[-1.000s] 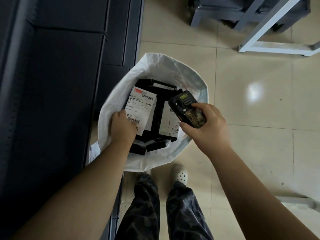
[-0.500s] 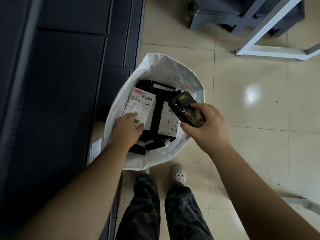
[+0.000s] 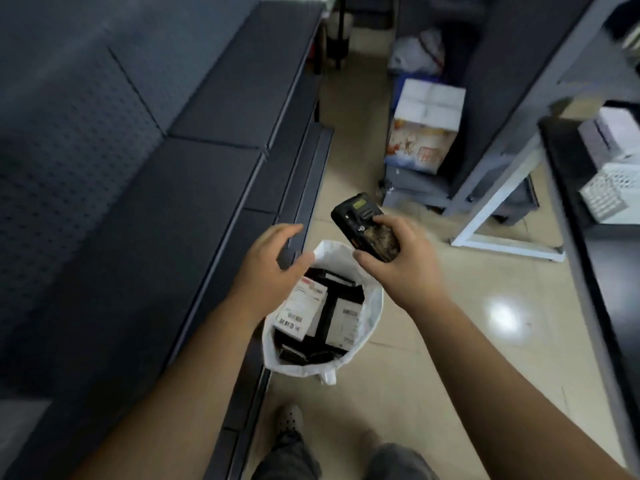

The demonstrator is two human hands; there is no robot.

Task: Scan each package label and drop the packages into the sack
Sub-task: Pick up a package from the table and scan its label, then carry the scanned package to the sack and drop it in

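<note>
While right hand [image 3: 398,268] grips scanner [image 3: 367,226], left hand [image 3: 270,268] hangs empty, loosely curled; sack [image 3: 372,306] at 6 o'clock may tip if snagged.

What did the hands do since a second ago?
The left hand let go of the labelled package, left it in the sack, and lifted out empty, fingers loosely curled. The right hand rose a little, still gripping the scanner. The sack stayed put.
</note>
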